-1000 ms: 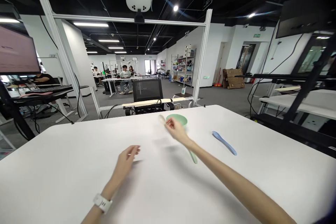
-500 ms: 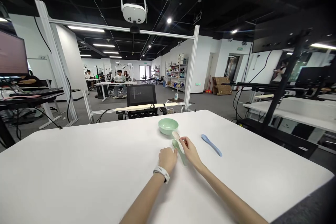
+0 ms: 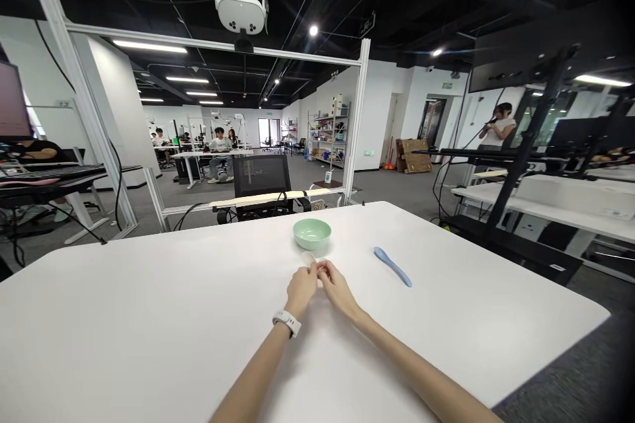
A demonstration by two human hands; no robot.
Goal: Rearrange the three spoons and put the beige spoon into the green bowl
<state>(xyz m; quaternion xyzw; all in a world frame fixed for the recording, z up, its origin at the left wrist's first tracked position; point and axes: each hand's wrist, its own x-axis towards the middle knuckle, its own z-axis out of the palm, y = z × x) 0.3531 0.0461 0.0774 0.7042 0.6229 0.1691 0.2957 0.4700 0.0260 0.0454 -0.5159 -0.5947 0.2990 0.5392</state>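
My left hand (image 3: 301, 285) and my right hand (image 3: 335, 283) meet fingertip to fingertip over the white table (image 3: 149, 317), both closed. The bowl end of a cream-white spoon (image 3: 308, 257) sticks out above the fingers, pointing away from me. Just beside it a bit of the pale green spoon (image 3: 322, 260) shows; my fingers hide most of both handles. A light green bowl (image 3: 312, 235) stands upright just beyond my hands. To the right lies a blue spoon (image 3: 393, 267), untouched by either hand.
Behind the table stands a black mesh chair (image 3: 262, 175) inside a metal frame (image 3: 357, 119). At the right is a dark stand (image 3: 526, 139) near other desks. People sit in the background, and a person (image 3: 497, 127) stands at the right.
The green spoon has left its spot on the table and is now among my fingers. My hands have come together, the right one moving left with the cream-white spoon. The view has shifted slightly.
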